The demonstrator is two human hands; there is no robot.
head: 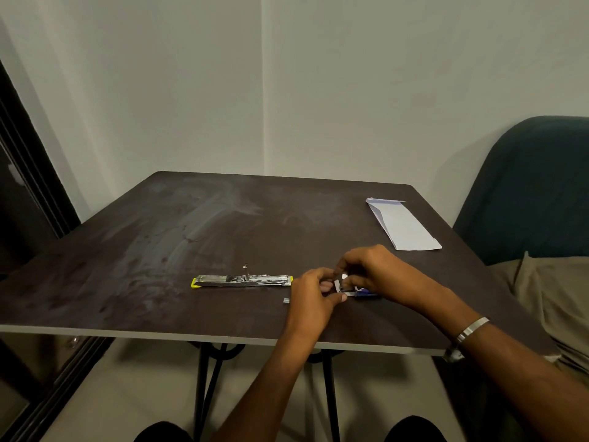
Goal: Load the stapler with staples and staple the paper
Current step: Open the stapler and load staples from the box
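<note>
Dark table [159,250], smeared top, set in a pale-walled corner; teal chair [526,186] at right. Stapler [242,280] lies opened flat near the front edge, metal channel facing up, yellow tip at its left end, untouched. Folded paper [403,226] lies well apart at the far right. Left hand [314,296] and right hand [371,271] meet just right of the stapler, both pinched on a small staple box [349,288], white and blue, fingers curled around it; what sits between the fingertips is too small to resolve. Right wrist carries a metal bangle [471,328]. One short loose staple strip [286,301] lies on the table just left of the left hand. Judgement: staples are being drawn from the box; loading not yet begun. Risks: a strip pulled at an angle could snap into short pieces like the loose one; a slipping box could scatter staples; a fragment could seat crooked in the channel and jam.
</note>
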